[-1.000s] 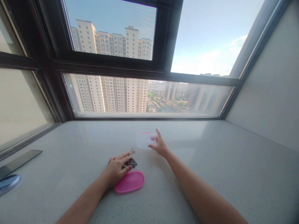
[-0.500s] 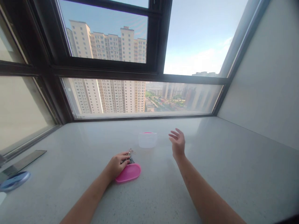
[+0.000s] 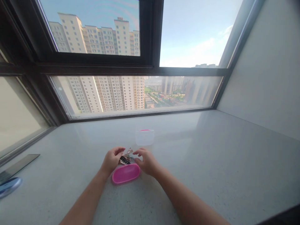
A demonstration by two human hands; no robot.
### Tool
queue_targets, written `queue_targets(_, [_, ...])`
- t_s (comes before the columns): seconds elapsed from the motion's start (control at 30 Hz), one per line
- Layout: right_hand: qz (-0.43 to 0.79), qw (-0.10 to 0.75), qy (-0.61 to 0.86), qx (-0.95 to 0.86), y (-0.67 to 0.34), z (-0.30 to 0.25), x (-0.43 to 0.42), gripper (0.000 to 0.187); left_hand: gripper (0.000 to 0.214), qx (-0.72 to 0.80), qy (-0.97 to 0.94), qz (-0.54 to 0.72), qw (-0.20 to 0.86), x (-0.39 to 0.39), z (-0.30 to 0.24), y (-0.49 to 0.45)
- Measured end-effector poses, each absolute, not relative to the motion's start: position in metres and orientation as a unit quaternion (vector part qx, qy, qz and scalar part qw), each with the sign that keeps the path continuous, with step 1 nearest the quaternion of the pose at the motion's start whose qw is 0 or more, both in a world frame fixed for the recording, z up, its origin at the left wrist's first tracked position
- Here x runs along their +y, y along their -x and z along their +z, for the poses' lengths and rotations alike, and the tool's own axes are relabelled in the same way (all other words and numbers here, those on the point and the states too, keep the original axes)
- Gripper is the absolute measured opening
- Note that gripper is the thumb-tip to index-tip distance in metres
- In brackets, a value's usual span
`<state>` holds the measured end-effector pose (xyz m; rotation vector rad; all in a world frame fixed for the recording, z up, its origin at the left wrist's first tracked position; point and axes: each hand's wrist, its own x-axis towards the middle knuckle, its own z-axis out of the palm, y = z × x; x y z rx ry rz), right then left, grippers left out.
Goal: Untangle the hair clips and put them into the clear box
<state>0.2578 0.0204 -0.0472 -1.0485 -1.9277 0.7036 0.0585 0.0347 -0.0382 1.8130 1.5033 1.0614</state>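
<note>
Pinched the bunch of keys from both sides, with left hand and right hand closed on it, just above the pink lid, near the clear tub

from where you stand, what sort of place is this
Likely a bay-window ledge in a high-rise flat: a pale speckled stone sill, dark-framed window panes, and beige tower blocks outside. Left hand holds a metal key bunch; right hand touches it.
</note>
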Motion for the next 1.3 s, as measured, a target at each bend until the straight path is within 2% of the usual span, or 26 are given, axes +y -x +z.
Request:
queue_targets(0.13, [0.271, 0.330, 0.418, -0.802, -0.259, -0.057, 0.034, 0.046, 0.015, 0.539, -0.715, 0.368, 0.249, 0.032, -0.040, -0.058])
queue_targets(0.2, [0.258, 0.266, 0.421, -0.828, -0.260, -0.057, 0.037, 0.055, 0.023, 0.527, -0.734, 0.354, 0.244, 0.031, -0.041, -0.061])
queue_targets(0.27, [0.237, 0.226, 0.420, -0.846, -0.261, -0.055, 0.037, 0.055, 0.024, 0.516, -0.747, 0.341, 0.244, 0.032, -0.041, -0.065])
queue_targets(0.43, [0.252, 0.228, 0.405, -0.849, -0.260, -0.052, 0.036, 0.052, 0.022, 0.509, -0.759, 0.325, 0.245, 0.033, -0.042, -0.067])
queue_targets(0.6, [0.252, 0.291, 0.462, -0.799, -0.261, -0.058, 0.038, 0.048, 0.021, 0.523, -0.746, 0.332, 0.246, 0.030, -0.045, -0.065])
queue_targets(0.83, [0.225, 0.308, 0.488, -0.785, -0.262, -0.062, 0.037, 0.033, 0.022, 0.556, -0.693, 0.367, 0.275, 0.033, -0.051, -0.061])
queue_targets(1.03, [0.250, 0.299, 0.522, -0.759, -0.261, -0.060, 0.037, 0.042, 0.037, 0.563, -0.613, 0.424, 0.358, 0.040, -0.054, -0.056])
queue_targets(1.2, [0.272, 0.302, 0.527, -0.746, -0.262, -0.058, 0.037, 0.018, 0.036, 0.548, -0.566, 0.466, 0.403, 0.041, -0.056, -0.054])
queue_targets(1.3, [0.272, 0.313, 0.520, -0.747, -0.263, -0.060, 0.037, 0.020, 0.033, 0.539, -0.545, 0.480, 0.427, 0.041, -0.059, -0.053])
